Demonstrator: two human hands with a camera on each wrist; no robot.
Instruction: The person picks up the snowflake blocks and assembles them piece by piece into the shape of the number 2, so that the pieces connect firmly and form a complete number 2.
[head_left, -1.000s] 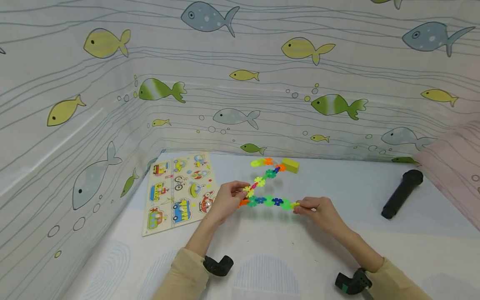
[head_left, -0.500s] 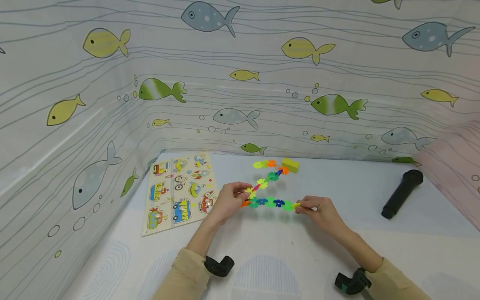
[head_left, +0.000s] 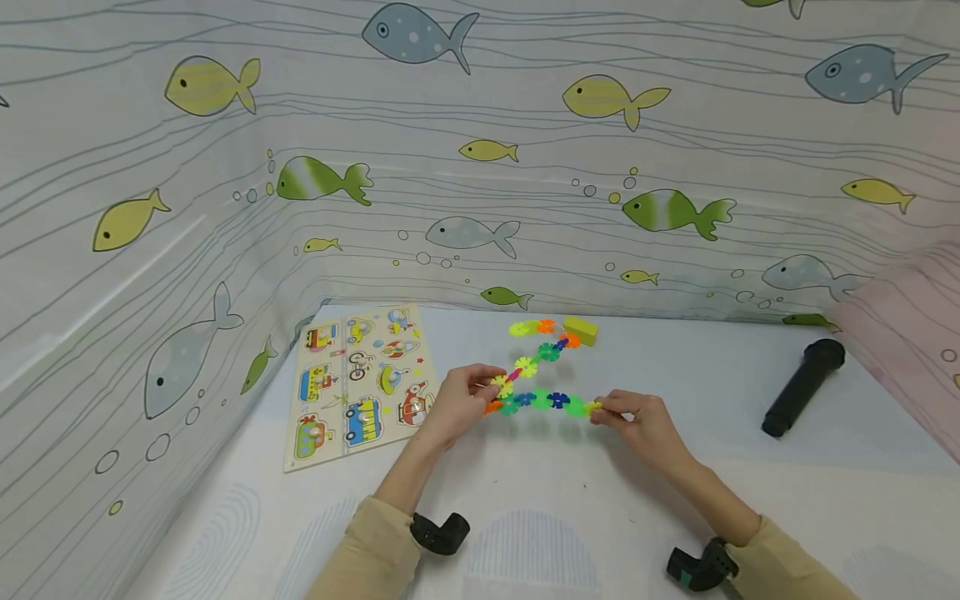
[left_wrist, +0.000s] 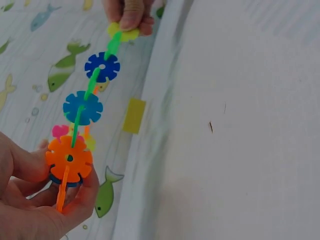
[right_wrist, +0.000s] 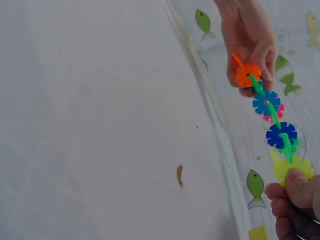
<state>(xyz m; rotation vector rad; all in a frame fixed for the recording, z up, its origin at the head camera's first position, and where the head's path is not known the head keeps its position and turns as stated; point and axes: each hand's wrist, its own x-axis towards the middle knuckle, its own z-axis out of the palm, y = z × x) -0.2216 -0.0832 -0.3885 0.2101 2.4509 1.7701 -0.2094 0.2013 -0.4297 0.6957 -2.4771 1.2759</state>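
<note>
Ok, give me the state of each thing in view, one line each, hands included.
snowflake chain: lifted off the table, bent in a Z, held at both ends.
left hand: grips the orange end.
right hand: pinches the yellow end.
puzzle board: lying flat, pieces in place.
yellow block: resting on the table.
black cylinder: lying on its side.

Chain of bright interlocking snowflake discs (head_left: 542, 398): thin moulded plastic, smooth, slightly translucent at the green and yellow pieces. Flat rectangular vehicle puzzle board (head_left: 358, 379): pale wood, printed colour pieces, satin face. Small yellow rectangular block (head_left: 581, 330): matt, material cannot be told. Black cylindrical object (head_left: 802, 387): matt, looks like rubber or plastic. White table cover (head_left: 525, 517): soft matt cloth. Fish-patterned backdrop (head_left: 480, 167): printed fabric sheet, matt, faintly rippled. Tan long sleeves (head_left: 367, 554): plain woven cloth.
</note>
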